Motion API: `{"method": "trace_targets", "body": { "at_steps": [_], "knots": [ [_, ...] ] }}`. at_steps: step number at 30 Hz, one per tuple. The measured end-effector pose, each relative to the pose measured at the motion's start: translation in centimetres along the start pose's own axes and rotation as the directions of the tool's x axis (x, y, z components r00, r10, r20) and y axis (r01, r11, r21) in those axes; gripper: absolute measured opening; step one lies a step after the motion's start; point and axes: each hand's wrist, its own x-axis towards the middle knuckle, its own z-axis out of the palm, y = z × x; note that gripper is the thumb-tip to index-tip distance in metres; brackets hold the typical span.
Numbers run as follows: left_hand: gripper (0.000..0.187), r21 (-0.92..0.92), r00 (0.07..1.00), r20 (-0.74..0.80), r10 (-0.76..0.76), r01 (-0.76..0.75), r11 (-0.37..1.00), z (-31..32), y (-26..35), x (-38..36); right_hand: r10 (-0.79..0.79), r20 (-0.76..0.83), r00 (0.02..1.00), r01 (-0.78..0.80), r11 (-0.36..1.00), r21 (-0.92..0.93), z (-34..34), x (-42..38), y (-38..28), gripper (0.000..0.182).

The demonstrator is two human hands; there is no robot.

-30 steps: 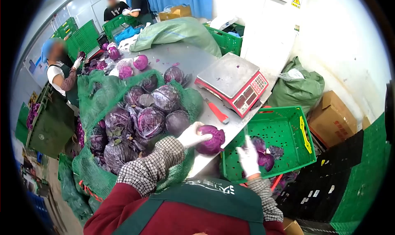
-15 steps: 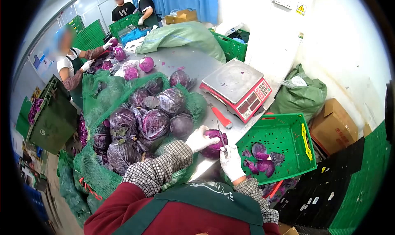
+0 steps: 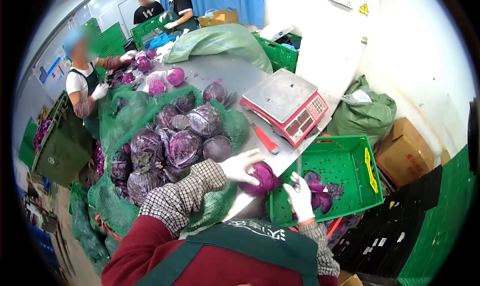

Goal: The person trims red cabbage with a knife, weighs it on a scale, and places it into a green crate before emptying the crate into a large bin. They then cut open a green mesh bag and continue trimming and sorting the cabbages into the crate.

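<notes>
Purple cabbages fill a green net (image 3: pixel 115 206) on the steel table (image 3: pixel 235 76); at its edge, the gloved left hand (image 3: pixel 240 167) wraps fingers over one cabbage (image 3: pixel 262 178). Just beside it, the right hand (image 3: pixel 299 196) grips a knife (image 3: pixel 299 173), blade up, over a green crate (image 3: pixel 350 161).

I see a steel table (image 3: pixel 227 73) carrying a red scale (image 3: pixel 283 104). Just left of the scale lies a red-handled knife (image 3: pixel 265 139); further left, a green net sack of red cabbages (image 3: pixel 172 141). Behind the scale rests a green bag (image 3: pixel 220 41), probably full.
</notes>
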Motion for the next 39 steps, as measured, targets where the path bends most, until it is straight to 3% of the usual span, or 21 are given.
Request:
{"method": "trace_targets", "body": {
  "at_steps": [2,4,5,6,8,10,15,18,21,24,25,26,28,29,31,32,34,35,36,38,39],
  "knots": [
    [0.097,0.141,1.0,0.014,-0.02,0.018,0.99,-1.4,1.2,0.1,-0.17,0.07,0.983,0.179,0.972,-0.153,2.8,1.7,-1.3,0.034],
    [0.105,-0.097,0.955,0.188,-0.23,0.251,0.963,-2.6,1.3,0.0,-0.401,0.041,0.915,0.394,0.867,-0.304,4.9,2.9,-0.5,0.027],
    [0.109,-0.013,0.966,0.135,-0.221,0.225,0.974,-1.3,0.6,-0.6,0.005,0.097,0.995,-0.007,1.0,0.02,4.9,2.0,-2.6,0.024],
    [0.109,0.01,0.986,-0.05,-0.16,0.16,0.987,-0.3,1.5,-1.2,0.192,0.143,0.971,-0.196,0.98,0.018,5.0,1.2,-5.3,0.02],
    [0.107,-0.174,0.932,0.022,-0.362,0.36,0.916,-1.6,4.5,-1.5,-0.233,0.178,0.956,0.264,0.949,-0.173,5.7,1.7,-1.1,0.017],
    [0.109,-0.057,0.876,-0.077,-0.477,0.474,0.879,0.4,4.8,-1.0,-0.393,0.205,0.897,0.443,0.794,-0.417,6.2,0.7,-1.4,0.017],
    [0.1,-0.094,0.919,-0.228,-0.322,0.308,0.947,2.9,3.9,-2.0,-0.089,-0.027,0.996,0.08,0.965,-0.249,3.5,0.6,-2.6,0.012],
    [0.103,-0.054,0.937,-0.195,-0.29,0.285,0.957,3.5,5.1,-1.9,-0.135,-0.117,0.984,0.05,0.837,-0.545,-0.6,3.4,9.8,0.007],
    [0.104,-0.066,0.958,-0.194,-0.212,0.203,0.977,3.7,3.6,-2.7,-0.086,-0.191,0.978,0.083,0.996,-0.027,0.5,1.9,8.5,0.014],
    [0.103,-0.16,0.97,-0.241,-0.024,-0.015,0.987,4.5,1.1,-4.3,0.142,-0.135,0.981,-0.167,0.966,-0.198,0.5,1.5,7.6,0.015],
    [0.102,-0.23,0.966,-0.258,0.016,-0.077,0.97,4.7,0.5,-4.8,-0.145,-0.123,0.982,0.069,0.874,-0.481,0.8,1.9,9.8,0.015],
    [0.104,-0.266,0.964,-0.264,-0.014,-0.059,0.962,4.7,0.1,-5.7,-0.171,-0.21,0.963,0.007,0.791,-0.611,0.4,1.0,8.0,0.016],
    [0.107,-0.593,0.967,-0.185,-0.176,0.033,0.805,5.1,-2.3,-7.6,0.01,-0.28,0.96,-0.112,0.929,-0.353,-1.8,-0.1,11.3,0.015],
    [0.109,-0.662,0.967,-0.136,-0.214,0.072,0.746,3.9,-2.5,-8.7,0.221,-0.234,0.947,-0.304,0.851,-0.428,-4.7,-0.1,13.3,0.01],
    [0.105,-0.824,0.969,-0.094,-0.23,0.054,0.565,3.5,-3.1,-9.6,0.391,-0.361,0.846,-0.49,0.839,-0.238,-6.9,-0.6,11.9,0.009],
    [0.103,-0.9,0.973,-0.068,-0.221,0.036,0.435,3.1,-2.4,-9.7,0.397,-0.509,0.763,-0.437,0.898,0.045,-6.9,-1.3,8.2,0.012],
    [0.1,-0.929,0.948,-0.085,-0.305,0.035,0.369,3.1,-1.0,-8.4,0.253,-0.482,0.839,-0.206,0.967,0.149,-6.9,0.0,7.1,0.022],
    [0.099,-0.891,0.912,-0.15,-0.382,0.043,0.452,4.8,-1.2,-7.2,0.289,-0.422,0.859,-0.242,0.957,0.162,-5.8,0.2,3.9,0.03],
    [0.098,-0.846,0.868,-0.219,-0.446,0.058,0.529,5.4,-0.4,-5.8,0.046,-0.378,0.925,-0.033,0.999,0.041,-4.6,1.1,3.6,0.034],
    [0.104,-0.24,0.886,-0.268,-0.38,0.32,0.916,4.5,2.8,-4.4,-0.057,-0.184,0.981,0.053,0.998,-0.028,-2.1,1.1,1.1,0.033],
    [0.106,-0.129,0.917,-0.289,-0.275,0.247,0.96,4.5,3.9,-3.9,-0.058,-0.063,0.996,0.055,0.997,-0.058,-0.6,0.6,-0.7,0.032]
  ]
}}
